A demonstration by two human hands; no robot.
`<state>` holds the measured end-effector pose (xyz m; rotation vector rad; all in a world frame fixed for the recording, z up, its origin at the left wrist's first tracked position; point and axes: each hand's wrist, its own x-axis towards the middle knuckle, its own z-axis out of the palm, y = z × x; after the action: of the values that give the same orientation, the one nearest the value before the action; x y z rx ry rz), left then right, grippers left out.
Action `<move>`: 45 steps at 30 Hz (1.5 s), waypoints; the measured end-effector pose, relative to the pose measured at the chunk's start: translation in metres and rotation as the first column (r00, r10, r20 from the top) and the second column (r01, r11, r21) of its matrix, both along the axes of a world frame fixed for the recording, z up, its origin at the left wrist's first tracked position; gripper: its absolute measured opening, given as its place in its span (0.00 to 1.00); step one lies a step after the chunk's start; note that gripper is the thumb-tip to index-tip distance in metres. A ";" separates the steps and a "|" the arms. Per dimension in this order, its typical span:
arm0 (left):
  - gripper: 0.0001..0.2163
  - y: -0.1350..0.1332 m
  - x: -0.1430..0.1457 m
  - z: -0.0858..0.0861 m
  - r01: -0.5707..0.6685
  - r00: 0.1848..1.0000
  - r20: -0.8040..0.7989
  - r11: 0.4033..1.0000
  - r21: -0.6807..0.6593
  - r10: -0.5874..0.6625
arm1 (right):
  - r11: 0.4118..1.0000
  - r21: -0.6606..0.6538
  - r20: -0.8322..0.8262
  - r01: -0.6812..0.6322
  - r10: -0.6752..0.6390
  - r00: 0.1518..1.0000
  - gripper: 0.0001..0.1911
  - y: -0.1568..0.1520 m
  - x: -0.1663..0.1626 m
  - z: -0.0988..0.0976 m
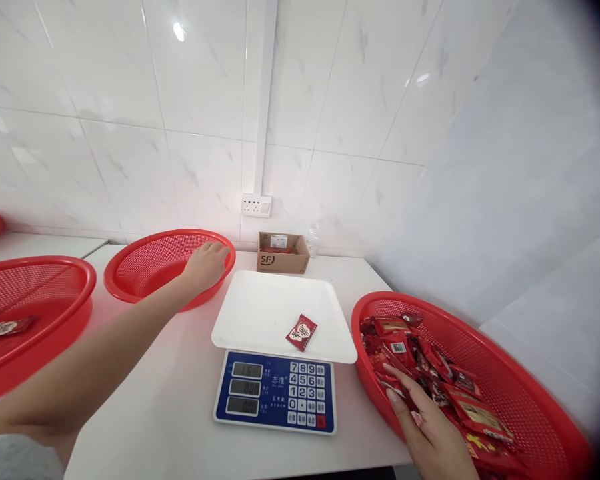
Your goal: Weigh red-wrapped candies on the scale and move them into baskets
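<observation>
My left hand (207, 263) is at the right rim of the middle red plastic basket (130, 263), its fingers bent over the edge and their tips hidden. Inside the right red basket (525, 347), my right hand (427, 427) has thumb and forefinger closed on a small red snack packet (390, 385). Many red packets (475, 410) lie piled around that hand. Between the hands stands a digital weighing scale (275, 393) with a white pan (260, 307). One red packet (301, 332) lies on the pan, right of its middle.
Another red basket (87, 273) at the left has a red packet (7, 328) in it. A small cardboard box (283, 265) stands behind the scale, clear plastic (313, 237) beside it. A tiled wall with a socket (256, 205) bounds the white table (170, 413).
</observation>
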<state>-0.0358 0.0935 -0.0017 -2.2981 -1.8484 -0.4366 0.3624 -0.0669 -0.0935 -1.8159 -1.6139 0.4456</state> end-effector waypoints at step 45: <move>0.07 -0.079 0.000 -0.115 0.043 0.880 0.304 0.698 0.715 -0.365 | 0.886 0.061 0.042 -0.460 0.458 0.888 0.14 0.093 -0.162 0.042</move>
<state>-0.0358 0.0147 -0.1165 -1.9421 -1.1951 -1.4939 0.2008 0.0264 -0.0520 -1.3805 -2.0570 0.5664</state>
